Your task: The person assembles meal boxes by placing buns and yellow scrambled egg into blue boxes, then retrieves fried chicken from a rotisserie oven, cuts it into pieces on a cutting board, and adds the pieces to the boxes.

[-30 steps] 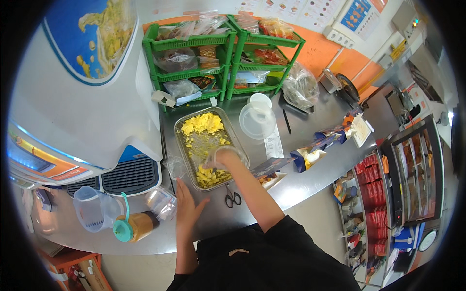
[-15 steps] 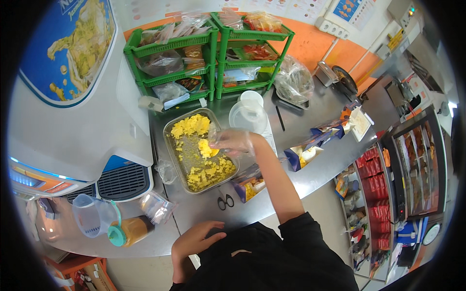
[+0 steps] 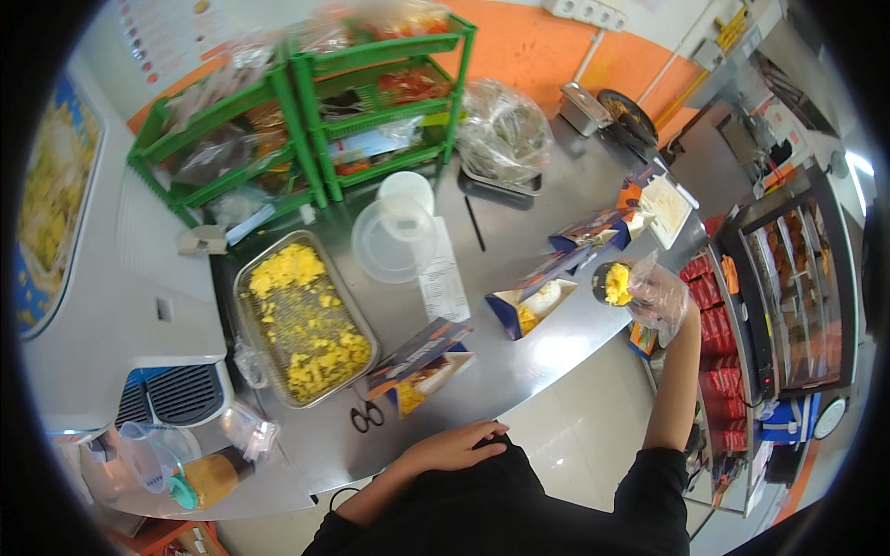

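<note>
My right hand (image 3: 656,295), in a clear plastic glove, is held out over the counter's right edge. It grips a clump of scrambled egg (image 3: 617,284); a dark rounded shape surrounds the egg, and I cannot tell what it is. Just left of it stand open dark-blue cardboard boxes: a nearer one (image 3: 547,301) with white and yellow food inside, and another (image 3: 593,232) behind. My left hand (image 3: 454,447) rests against my black shirt, fingers stretched out, holding nothing. At left lies a metal tray (image 3: 369,324) of scrambled egg. A third box (image 3: 434,378) stands beside it.
Black-handled scissors (image 3: 367,416) lie by the tray. Behind are clear round lids (image 3: 375,246), a paper slip (image 3: 445,283), a black stick (image 3: 475,222) and green racks (image 3: 315,120). A sauce bottle (image 3: 211,479) stands front left. A glass display case (image 3: 802,296) is at right.
My right hand has moved from above the egg tray far to the right, carrying egg past the boxes. The view has turned right. My left hand is still by my shirt.
</note>
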{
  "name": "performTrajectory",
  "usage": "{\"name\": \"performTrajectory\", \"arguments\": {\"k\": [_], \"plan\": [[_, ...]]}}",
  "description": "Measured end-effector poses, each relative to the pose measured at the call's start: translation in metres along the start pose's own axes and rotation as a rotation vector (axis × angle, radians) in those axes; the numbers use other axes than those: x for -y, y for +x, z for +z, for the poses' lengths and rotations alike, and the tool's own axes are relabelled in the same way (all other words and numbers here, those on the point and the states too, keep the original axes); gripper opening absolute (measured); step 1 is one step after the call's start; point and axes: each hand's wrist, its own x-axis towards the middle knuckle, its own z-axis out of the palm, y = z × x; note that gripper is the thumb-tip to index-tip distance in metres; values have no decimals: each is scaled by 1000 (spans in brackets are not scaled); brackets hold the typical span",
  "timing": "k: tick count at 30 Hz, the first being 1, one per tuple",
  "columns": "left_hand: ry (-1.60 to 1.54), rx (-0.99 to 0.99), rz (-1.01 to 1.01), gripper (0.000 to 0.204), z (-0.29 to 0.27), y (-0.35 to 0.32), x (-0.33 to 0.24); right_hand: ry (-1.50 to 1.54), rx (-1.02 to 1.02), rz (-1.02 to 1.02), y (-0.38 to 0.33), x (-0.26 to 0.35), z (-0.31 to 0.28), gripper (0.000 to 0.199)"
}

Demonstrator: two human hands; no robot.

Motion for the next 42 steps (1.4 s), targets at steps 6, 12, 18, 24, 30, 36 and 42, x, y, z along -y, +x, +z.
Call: {"name": "performTrajectory", "arguments": {"k": [6, 12, 18, 24, 30, 36, 42], "plan": [[337, -475, 198, 53, 26, 193, -9, 51, -130, 147, 6, -87, -105, 52], [550, -1010, -97, 48, -2, 361, -41, 113, -68, 225, 55, -137, -173, 46], [680, -1219, -427, 39, -29, 414, -77, 192, 6, 201, 92, -144, -190, 42], [963, -1119, -606, 37, -67, 431, -44, 289, 81, 147, 122, -153, -185, 34], [599, -1164, -569, 48, -77, 424, -61, 308, 21, 161, 154, -162, -157, 48], [482, -1146, -647, 67, -76, 403, -80, 123, -68, 11, 167, -154, -121, 61], [469, -1188, -531, 64, -73, 398, -67, -529, -263, -508, 173, -183, -96, 55]]}}
